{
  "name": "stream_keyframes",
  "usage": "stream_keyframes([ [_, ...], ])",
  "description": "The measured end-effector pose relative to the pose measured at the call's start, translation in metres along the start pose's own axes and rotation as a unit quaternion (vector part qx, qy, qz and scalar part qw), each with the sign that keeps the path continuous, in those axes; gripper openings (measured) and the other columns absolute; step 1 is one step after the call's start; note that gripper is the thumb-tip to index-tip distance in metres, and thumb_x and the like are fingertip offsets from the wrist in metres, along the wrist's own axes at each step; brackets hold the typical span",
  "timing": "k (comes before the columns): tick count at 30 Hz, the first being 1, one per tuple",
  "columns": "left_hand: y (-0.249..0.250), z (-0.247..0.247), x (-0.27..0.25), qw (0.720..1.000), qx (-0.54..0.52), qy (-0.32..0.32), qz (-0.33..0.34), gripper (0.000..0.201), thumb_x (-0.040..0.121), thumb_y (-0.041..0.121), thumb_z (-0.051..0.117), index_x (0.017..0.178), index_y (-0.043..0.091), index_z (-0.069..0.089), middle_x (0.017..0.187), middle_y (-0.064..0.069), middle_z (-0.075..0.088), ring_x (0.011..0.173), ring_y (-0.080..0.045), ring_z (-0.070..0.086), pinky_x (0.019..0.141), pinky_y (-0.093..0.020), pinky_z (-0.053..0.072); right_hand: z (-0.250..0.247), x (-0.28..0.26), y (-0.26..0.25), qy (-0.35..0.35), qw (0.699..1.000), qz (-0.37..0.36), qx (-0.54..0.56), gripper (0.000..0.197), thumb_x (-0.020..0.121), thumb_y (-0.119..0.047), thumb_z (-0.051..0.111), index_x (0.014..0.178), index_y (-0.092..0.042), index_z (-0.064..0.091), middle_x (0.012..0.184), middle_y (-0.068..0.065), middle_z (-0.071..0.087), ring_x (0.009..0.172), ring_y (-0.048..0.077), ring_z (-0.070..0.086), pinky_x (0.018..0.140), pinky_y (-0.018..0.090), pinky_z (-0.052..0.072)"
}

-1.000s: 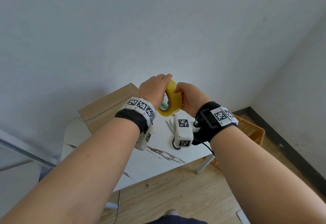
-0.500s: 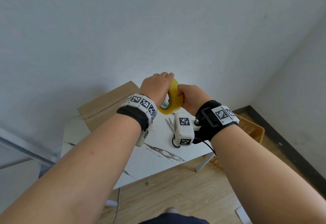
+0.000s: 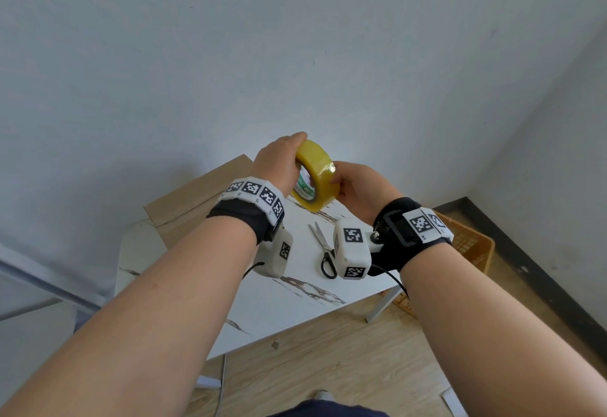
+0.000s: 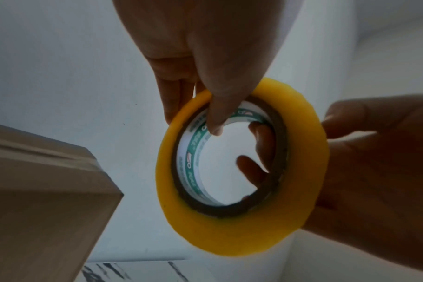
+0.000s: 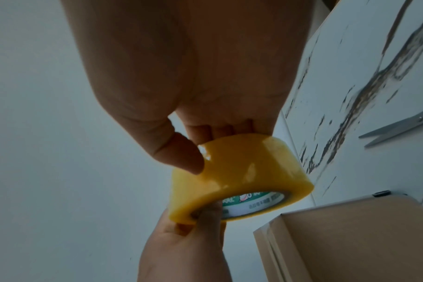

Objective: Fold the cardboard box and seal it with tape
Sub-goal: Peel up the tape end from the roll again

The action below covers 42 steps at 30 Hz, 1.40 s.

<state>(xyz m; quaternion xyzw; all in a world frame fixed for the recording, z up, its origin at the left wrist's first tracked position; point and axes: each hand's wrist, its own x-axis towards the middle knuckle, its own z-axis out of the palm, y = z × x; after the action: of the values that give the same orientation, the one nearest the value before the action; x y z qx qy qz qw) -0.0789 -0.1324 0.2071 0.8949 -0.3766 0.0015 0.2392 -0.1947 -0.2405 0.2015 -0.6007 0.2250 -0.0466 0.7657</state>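
A yellow tape roll (image 3: 317, 176) with a white and green core is held in the air above the table's far side. My left hand (image 3: 289, 157) grips its left rim, the thumb hooked into the core (image 4: 215, 118) and the fingers on the outside. My right hand (image 3: 348, 180) holds the right side, its thumb (image 5: 181, 152) pressed on the roll's outer face (image 5: 242, 171) and fingers curled behind the rim. The brown cardboard box (image 3: 184, 199) sits on the table at the back left, against the wall, below and left of the roll (image 4: 242, 229).
Scissors (image 3: 323, 245) lie on the white marbled table (image 3: 295, 301) under my right wrist. An orange basket (image 3: 469, 245) stands on the wooden floor right of the table. A grey wall rises close behind the box.
Both hands have turned the roll from edge-on so that its open core now faces me. The roll also sits slightly higher in view.
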Motion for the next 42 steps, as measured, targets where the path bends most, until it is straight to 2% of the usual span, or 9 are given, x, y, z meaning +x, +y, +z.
stream_keyframes([
  [2, -0.002, -0.001, 0.0, 0.999, -0.039, -0.026, -0.012, 0.058, 0.094, 0.008, 0.049, 0.147, 0.022, 0.032, 0.148, -0.006, 0.041, 0.134, -0.025, 0.042, 0.11, -0.037, 0.036, -0.001, -0.001, 0.001, 0.01, 1.0, -0.009, -0.013, 0.029, 0.083, 0.006, 0.039, 0.103, 0.008, 0.06, 0.098, 0.022, 0.059, 0.092, 0.031, 0.054, 0.09, 0.042, 0.043],
  [5, -0.001, -0.005, -0.001, 0.997, -0.066, -0.038, -0.02, 0.068, 0.087, -0.002, 0.048, 0.148, 0.022, 0.029, 0.152, -0.004, 0.033, 0.139, -0.021, 0.034, 0.113, -0.034, 0.032, -0.002, 0.002, 0.002, 0.031, 0.998, -0.025, -0.038, 0.033, 0.084, 0.009, 0.043, 0.11, 0.008, 0.063, 0.102, 0.025, 0.062, 0.094, 0.032, 0.057, 0.094, 0.042, 0.043],
  [10, 0.003, -0.004, -0.003, 0.991, -0.123, 0.047, 0.0, 0.036, 0.084, 0.009, 0.054, 0.114, 0.023, 0.068, 0.119, 0.003, 0.062, 0.106, -0.013, 0.058, 0.093, -0.031, 0.048, -0.007, 0.009, -0.001, 0.061, 0.991, -0.023, -0.118, 0.036, 0.086, 0.0, 0.057, 0.12, -0.003, 0.064, 0.116, 0.019, 0.066, 0.109, 0.032, 0.06, 0.105, 0.046, 0.041],
  [14, 0.003, 0.002, -0.004, 0.993, -0.098, 0.054, 0.021, 0.023, 0.086, 0.034, 0.064, 0.105, 0.024, 0.071, 0.111, 0.006, 0.064, 0.099, -0.011, 0.058, 0.085, -0.028, 0.048, -0.005, 0.01, 0.0, 0.068, 0.982, -0.032, -0.174, 0.035, 0.086, -0.006, 0.061, 0.121, -0.009, 0.065, 0.114, 0.013, 0.068, 0.111, 0.032, 0.06, 0.098, 0.042, 0.044],
  [19, 0.004, 0.006, -0.003, 0.993, -0.085, 0.079, 0.024, 0.015, 0.085, 0.032, 0.066, 0.09, 0.02, 0.075, 0.096, 0.003, 0.064, 0.089, -0.014, 0.06, 0.076, -0.032, 0.049, -0.001, 0.007, -0.002, 0.07, 0.977, -0.036, -0.2, 0.035, 0.087, -0.003, 0.06, 0.122, -0.008, 0.065, 0.114, 0.014, 0.068, 0.1, 0.027, 0.061, 0.086, 0.032, 0.047],
  [27, 0.013, 0.006, -0.004, 0.995, 0.014, 0.082, 0.056, 0.021, 0.094, 0.02, 0.048, 0.085, 0.008, 0.064, 0.091, -0.003, 0.058, 0.085, -0.018, 0.053, 0.069, -0.027, 0.042, -0.001, 0.005, -0.001, 0.073, 0.972, -0.047, -0.217, 0.03, 0.085, -0.001, 0.06, 0.111, -0.01, 0.069, 0.111, 0.021, 0.068, 0.102, 0.034, 0.063, 0.096, 0.045, 0.047],
  [30, 0.015, 0.007, -0.004, 0.996, 0.038, 0.042, 0.066, 0.014, 0.092, 0.004, 0.044, 0.083, 0.014, 0.048, 0.094, -0.001, 0.049, 0.09, -0.018, 0.045, 0.073, -0.024, 0.036, -0.003, 0.004, -0.003, 0.068, 0.975, -0.047, -0.208, 0.03, 0.085, 0.001, 0.06, 0.112, -0.007, 0.068, 0.112, 0.021, 0.067, 0.094, 0.027, 0.06, 0.09, 0.039, 0.048],
  [34, 0.016, 0.007, -0.008, 0.995, 0.041, 0.015, 0.088, 0.026, 0.084, -0.009, 0.042, 0.084, 0.017, 0.039, 0.098, -0.003, 0.047, 0.088, -0.015, 0.037, 0.074, -0.02, 0.03, -0.009, 0.006, 0.0, 0.05, 0.984, -0.03, -0.168, 0.034, 0.083, 0.002, 0.06, 0.115, -0.004, 0.067, 0.115, 0.022, 0.066, 0.104, 0.036, 0.061, 0.096, 0.044, 0.045],
  [42, 0.017, 0.006, -0.007, 0.995, -0.029, -0.016, 0.093, 0.013, 0.094, 0.005, 0.044, 0.084, 0.013, 0.049, 0.098, -0.003, 0.051, 0.097, -0.021, 0.049, 0.081, -0.025, 0.037, -0.021, 0.006, 0.007, 0.016, 0.994, -0.013, -0.107, 0.03, 0.086, 0.003, 0.055, 0.114, 0.0, 0.067, 0.12, 0.028, 0.062, 0.105, 0.034, 0.06, 0.104, 0.05, 0.04],
])
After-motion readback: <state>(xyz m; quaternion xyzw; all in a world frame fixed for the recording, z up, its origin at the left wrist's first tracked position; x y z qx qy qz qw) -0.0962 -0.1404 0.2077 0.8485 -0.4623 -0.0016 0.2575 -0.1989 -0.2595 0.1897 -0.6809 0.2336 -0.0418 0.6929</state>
